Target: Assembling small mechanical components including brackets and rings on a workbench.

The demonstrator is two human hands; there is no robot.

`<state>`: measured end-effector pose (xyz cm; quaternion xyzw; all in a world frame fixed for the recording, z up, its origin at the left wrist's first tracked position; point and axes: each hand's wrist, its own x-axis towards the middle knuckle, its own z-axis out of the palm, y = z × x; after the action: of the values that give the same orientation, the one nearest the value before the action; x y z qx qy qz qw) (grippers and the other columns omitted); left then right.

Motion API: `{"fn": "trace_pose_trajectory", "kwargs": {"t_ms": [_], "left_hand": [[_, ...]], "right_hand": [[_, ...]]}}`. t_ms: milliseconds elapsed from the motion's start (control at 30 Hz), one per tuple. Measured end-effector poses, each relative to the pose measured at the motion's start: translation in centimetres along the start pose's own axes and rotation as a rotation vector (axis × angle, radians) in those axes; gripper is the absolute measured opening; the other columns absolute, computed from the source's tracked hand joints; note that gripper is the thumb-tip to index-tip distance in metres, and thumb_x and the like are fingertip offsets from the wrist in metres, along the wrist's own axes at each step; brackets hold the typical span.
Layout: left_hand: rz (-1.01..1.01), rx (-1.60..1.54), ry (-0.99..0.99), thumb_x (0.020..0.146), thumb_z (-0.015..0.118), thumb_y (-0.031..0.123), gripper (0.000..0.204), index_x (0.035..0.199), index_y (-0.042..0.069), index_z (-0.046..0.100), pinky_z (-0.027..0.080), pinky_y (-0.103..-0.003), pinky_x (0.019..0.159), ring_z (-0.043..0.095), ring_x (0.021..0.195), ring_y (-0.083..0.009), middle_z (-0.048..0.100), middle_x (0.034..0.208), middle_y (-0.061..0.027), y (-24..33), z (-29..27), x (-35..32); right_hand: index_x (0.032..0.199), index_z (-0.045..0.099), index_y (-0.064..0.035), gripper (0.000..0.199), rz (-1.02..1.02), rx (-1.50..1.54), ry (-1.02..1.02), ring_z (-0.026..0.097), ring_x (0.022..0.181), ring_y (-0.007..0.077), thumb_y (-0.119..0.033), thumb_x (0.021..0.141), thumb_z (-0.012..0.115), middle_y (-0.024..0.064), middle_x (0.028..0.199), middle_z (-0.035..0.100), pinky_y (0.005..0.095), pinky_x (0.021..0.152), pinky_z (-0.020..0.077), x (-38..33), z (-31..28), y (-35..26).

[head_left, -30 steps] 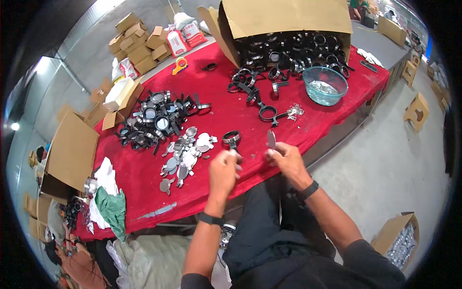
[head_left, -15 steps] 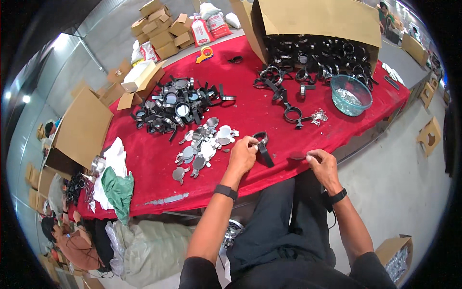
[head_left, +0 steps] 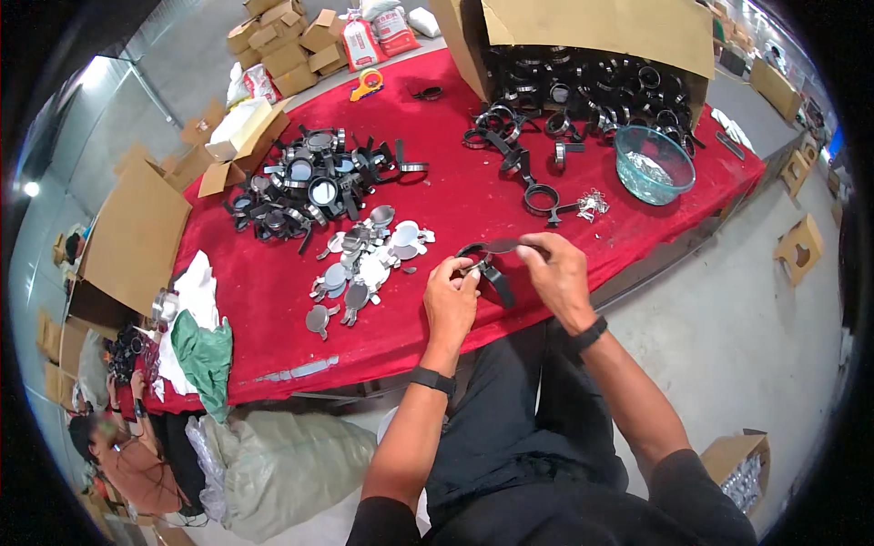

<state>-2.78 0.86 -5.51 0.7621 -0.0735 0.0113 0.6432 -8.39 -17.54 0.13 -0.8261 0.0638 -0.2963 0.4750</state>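
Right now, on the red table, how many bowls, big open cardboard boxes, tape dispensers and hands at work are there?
Glass bowl: 1
Big open cardboard box of black frames: 1
Tape dispenser: 1
Hands at work: 2, left hand and right hand, both on one black frame
Total: 5

Red-covered table (head_left: 273, 300), grey concrete floor (head_left: 756, 318)
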Motion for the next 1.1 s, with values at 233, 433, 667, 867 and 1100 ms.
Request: {"fn": "trace_pose_trajectory", "kwargs": {"t_ms": [233,433,667,867,1100], "left_hand": [[-0.029,-0.007,0.067,0.097,0.074,0.010,0.049,0.141,-0.002,0.058,0.062,-0.037,0.086,0.077,0.099,-0.0250,0.071,0.128,-0.0223,0.4,1.2,0.5],[0.029,0.068,0.065,0.095,0.076,0.020,0.066,0.152,-0.004,0.052,0.057,-0.044,0.098,0.075,0.109,-0.0343,0.068,0.139,-0.0282,-0.1,1.2,1.1],[0.082,0.207,0.061,0.095,0.074,0.021,0.064,0.151,-0.004,0.055,0.056,-0.045,0.098,0.072,0.107,-0.0364,0.069,0.133,-0.0264,0.8,1.6,0.5],[0.078,0.244,0.044,0.096,0.074,0.020,0.060,0.148,-0.002,0.056,0.056,-0.046,0.097,0.071,0.106,-0.0357,0.070,0.130,-0.0251,1.2,1.7,0.3],[0.082,0.247,0.047,0.096,0.075,0.020,0.059,0.148,-0.001,0.057,0.056,-0.047,0.096,0.071,0.104,-0.0350,0.070,0.127,-0.0238,1.2,1.7,0.3]], "right_hand": [[0.103,0.078,0.0001,0.018,-0.095,-0.088,-0.001,0.073,0.088,0.0399,-0.013,0.090,0.076,0.0211,0.094,0.074,0.0471,0.081,0.0582,1.0,4.7,-0.9],[0.103,0.079,-0.0007,0.017,-0.134,-0.224,-0.050,0.070,0.088,0.0409,-0.012,0.091,0.074,0.0205,0.091,0.071,0.0506,0.081,0.0560,-0.1,4.9,-0.8],[0.102,0.077,-0.0010,0.013,-0.217,-0.291,-0.028,0.069,0.092,0.0393,-0.007,0.091,0.073,0.0176,0.093,0.069,0.0501,0.081,0.0553,0.0,4.8,-1.0],[0.101,0.075,-0.0022,0.012,-0.297,-0.288,0.016,0.068,0.091,0.0380,-0.007,0.090,0.073,0.0160,0.093,0.068,0.0490,0.079,0.0554,-0.1,4.6,-1.0],[0.100,0.075,-0.0024,0.011,-0.277,-0.333,0.013,0.067,0.092,0.0373,-0.007,0.090,0.073,0.0157,0.095,0.067,0.0486,0.079,0.0555,-0.5,4.8,-1.0]]}}
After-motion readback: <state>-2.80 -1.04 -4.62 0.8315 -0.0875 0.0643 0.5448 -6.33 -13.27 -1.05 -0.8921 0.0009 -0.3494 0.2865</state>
